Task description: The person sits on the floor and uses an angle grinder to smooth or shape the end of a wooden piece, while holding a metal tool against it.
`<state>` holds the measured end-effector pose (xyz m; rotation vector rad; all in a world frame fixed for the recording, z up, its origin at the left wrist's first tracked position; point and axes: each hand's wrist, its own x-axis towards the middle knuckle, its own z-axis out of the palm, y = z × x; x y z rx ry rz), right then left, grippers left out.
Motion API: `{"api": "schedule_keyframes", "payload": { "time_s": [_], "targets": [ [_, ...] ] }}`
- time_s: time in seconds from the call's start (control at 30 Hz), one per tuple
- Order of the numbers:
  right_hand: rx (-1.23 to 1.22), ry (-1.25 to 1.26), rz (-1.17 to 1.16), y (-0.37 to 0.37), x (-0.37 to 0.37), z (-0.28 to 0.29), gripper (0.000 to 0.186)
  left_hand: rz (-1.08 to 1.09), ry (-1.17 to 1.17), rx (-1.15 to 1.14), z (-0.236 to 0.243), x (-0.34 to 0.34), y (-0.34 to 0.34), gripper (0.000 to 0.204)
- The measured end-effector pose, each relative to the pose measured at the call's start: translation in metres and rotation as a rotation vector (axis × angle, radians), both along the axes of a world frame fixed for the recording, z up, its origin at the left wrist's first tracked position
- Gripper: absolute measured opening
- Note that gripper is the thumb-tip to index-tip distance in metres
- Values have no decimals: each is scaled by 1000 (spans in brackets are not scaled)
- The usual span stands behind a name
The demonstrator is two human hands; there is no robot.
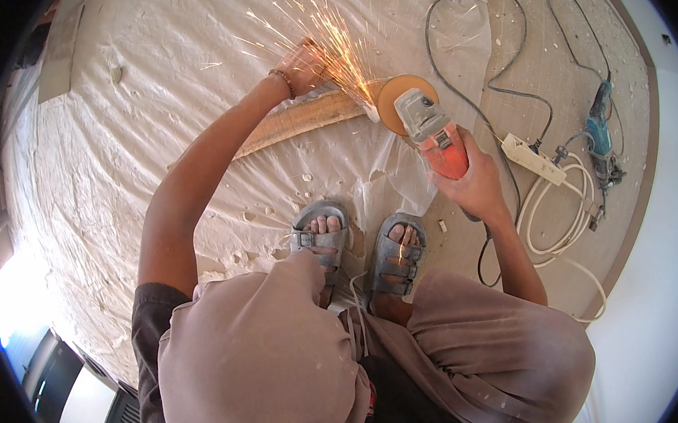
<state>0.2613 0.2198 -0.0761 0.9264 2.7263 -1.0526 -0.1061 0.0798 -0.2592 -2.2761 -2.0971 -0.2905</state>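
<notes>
My right hand (476,177) is wrapped round the red body of an angle grinder (445,151). Its tan disc (396,101) stands at the right end of a wooden board (293,123), touching or very near a small pale piece (371,112) there. A spray of orange sparks (344,62) flies from that spot up and left, across my left hand (305,67). Curled fingers show on that hand, just beyond the board, but sparks and the hand itself hide what they grip. A beaded bracelet (284,82) circles the left wrist.
Crumpled plastic sheeting (114,148) with scattered debris covers much of the floor. At right lie a power strip (534,157), a coiled white cable (554,245), a black cord (518,18) and a teal power tool (599,134). My sandalled feet (357,242) are near the board.
</notes>
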Motion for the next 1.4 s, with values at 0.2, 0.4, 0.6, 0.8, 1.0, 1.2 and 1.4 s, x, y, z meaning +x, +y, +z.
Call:
{"api": "schedule_keyframes", "payload": {
  "time_s": [0.2, 0.4, 0.6, 0.8, 1.0, 1.2, 1.4],
  "targets": [
    [-21, -46, 29, 1, -2, 6, 78, 84, -72, -154, 25, 3, 5, 25],
    [0, -41, 25, 0, -3, 6, 77, 114, -258, -212, 36, 11, 12, 29],
    [12, -45, 2, -3, -7, 11, 75, 199, -176, -334, 38, 11, 15, 26],
    [13, -52, 48, -5, -11, 13, 75, -60, -98, 189, -7, -9, -9, 31],
    [15, -78, 15, -3, -6, 11, 76, 78, 8, -247, 25, 11, 13, 30],
    [-6, -44, 22, -8, -12, 11, 76, 59, -11, -3, -9, -8, -5, 41],
    [12, -73, 17, -1, -7, 10, 75, 177, -89, -635, 58, 14, 22, 34]
  ]
}}
